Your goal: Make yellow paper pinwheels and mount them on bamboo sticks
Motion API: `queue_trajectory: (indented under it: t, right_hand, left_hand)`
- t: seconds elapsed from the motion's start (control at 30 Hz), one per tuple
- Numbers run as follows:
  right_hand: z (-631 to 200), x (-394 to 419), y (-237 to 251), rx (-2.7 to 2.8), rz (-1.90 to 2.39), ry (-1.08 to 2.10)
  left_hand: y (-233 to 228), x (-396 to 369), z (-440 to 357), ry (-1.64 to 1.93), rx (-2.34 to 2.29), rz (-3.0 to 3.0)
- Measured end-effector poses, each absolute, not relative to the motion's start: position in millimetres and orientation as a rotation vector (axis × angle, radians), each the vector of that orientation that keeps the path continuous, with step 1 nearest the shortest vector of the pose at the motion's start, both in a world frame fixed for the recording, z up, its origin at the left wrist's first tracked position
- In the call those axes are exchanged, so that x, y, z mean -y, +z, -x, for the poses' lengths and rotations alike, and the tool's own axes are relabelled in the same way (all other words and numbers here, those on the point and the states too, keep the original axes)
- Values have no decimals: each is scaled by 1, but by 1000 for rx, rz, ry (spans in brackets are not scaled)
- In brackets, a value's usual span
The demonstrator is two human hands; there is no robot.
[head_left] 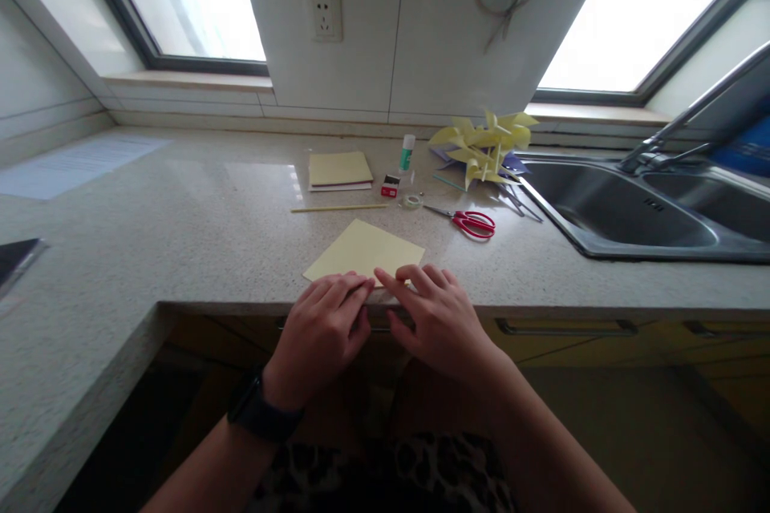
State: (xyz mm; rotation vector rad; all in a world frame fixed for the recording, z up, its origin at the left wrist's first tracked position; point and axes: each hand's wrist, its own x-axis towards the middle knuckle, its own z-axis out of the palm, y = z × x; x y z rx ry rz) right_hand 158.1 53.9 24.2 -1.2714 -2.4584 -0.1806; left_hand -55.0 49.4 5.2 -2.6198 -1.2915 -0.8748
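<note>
A pale yellow sheet of paper point(368, 247) lies on the counter close to its front edge. Its near side is covered by my fingers. My left hand point(328, 317) has its fingers pressed together on that near side, with the thumb lower down by the counter edge. My right hand point(438, 314) rests at the near right part of the sheet, fingers apart and index finger stretched toward the left fingertips. Beyond the sheet are a thin yellow stick point(340, 208), a roll of clear tape point(412, 201) and red-handled scissors point(473, 223).
Behind lie a stack of coloured paper point(340, 169), a small red and black box point(390, 186) and a glue stick point(407, 153). Yellow paper pinwheels point(486, 146) sit beside the steel sink point(577, 248). Printed sheets point(78, 164) are at the left.
</note>
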Motion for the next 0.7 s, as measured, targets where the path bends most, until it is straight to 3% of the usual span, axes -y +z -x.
queue_trajectory:
  t: [0.7]
  right_hand:
    - [-159, -52, 15, 2369, 1169, -272]
  left_hand:
    - [6, -47, 53, -956, 1238, 2575]
